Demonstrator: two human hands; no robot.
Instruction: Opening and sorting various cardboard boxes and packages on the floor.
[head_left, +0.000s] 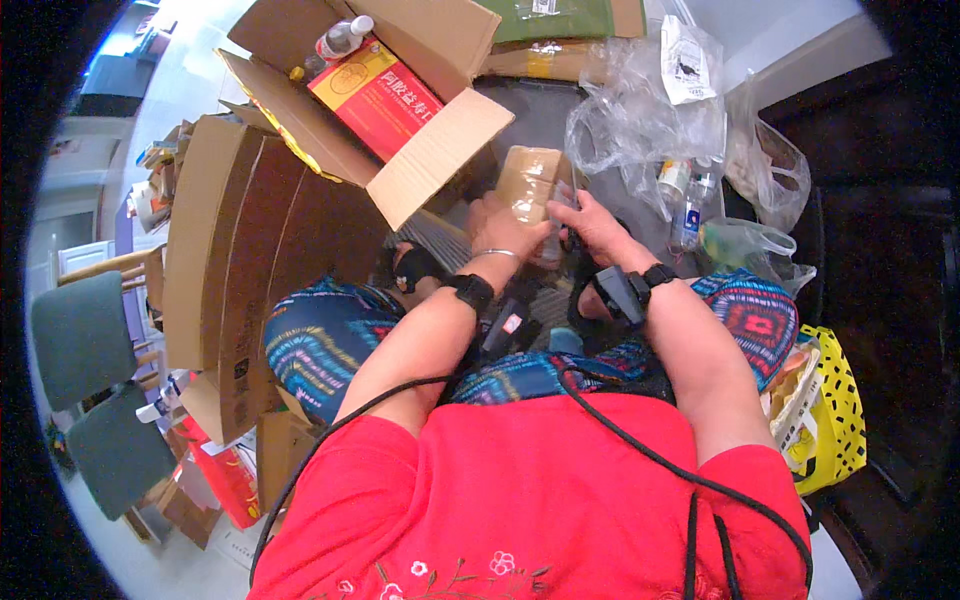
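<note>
A small cardboard box (529, 180) with shiny clear tape over it is held out between my knees. My left hand (510, 225), with a thin bangle at the wrist, grips its near left side. At its right edge is my right hand (600, 225), the thumb and forefinger close to a clear strip of tape or plastic. A dark object (571, 237) shows under that hand's fingers. Mostly hidden, it may be a tool handle.
An open carton (442, 161) ahead holds a red gift box (390, 97) and a plastic bottle (345, 37). Clear plastic bags (637, 112) and a water bottle (690, 214) lie to the right. A large carton (217, 247) stands left, a yellow bag (836, 412) at my right.
</note>
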